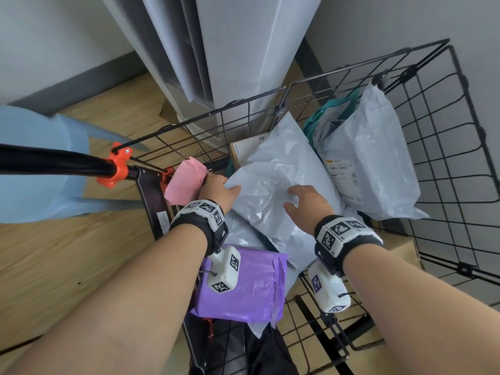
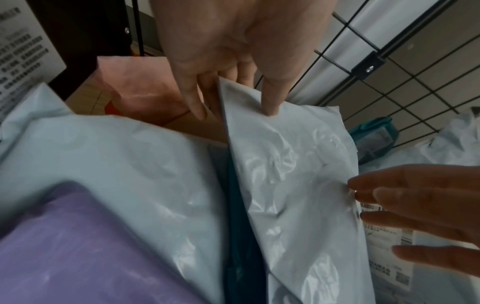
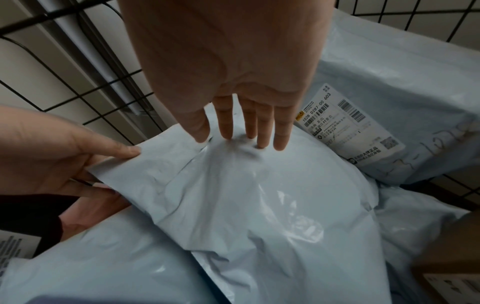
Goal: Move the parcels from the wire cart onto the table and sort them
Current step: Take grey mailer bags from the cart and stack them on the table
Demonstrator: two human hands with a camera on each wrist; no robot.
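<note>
Both my hands are down in the cart (image 1: 422,109), on the top grey mailer (image 1: 270,190). Left hand (image 1: 216,189) pinches its left corner: thumb on top, fingers under the edge, clear in both wrist views. Right hand (image 1: 307,203) lies flat on the mailer's right side, fingers straight and spread, tips pressing into the plastic, not yet gripping.

The mailer sits on top of the pile, not lifted out as far as I can tell.

Progress: early, by my read. The cart is full: a labelled mailer (image 1: 370,163) leaning at the right wall, a teal bag (image 1: 328,110) behind it, a purple parcel (image 1: 243,288) near me, a pink one (image 1: 185,181) by the left hand, a carton (image 1: 244,150) at the back, another box (image 1: 400,250) at the right, more grey plastic below. The table isn't in view, so I can't tell whether anything is already on it.

Left: lift this one out, then the rest, then sort.
</note>
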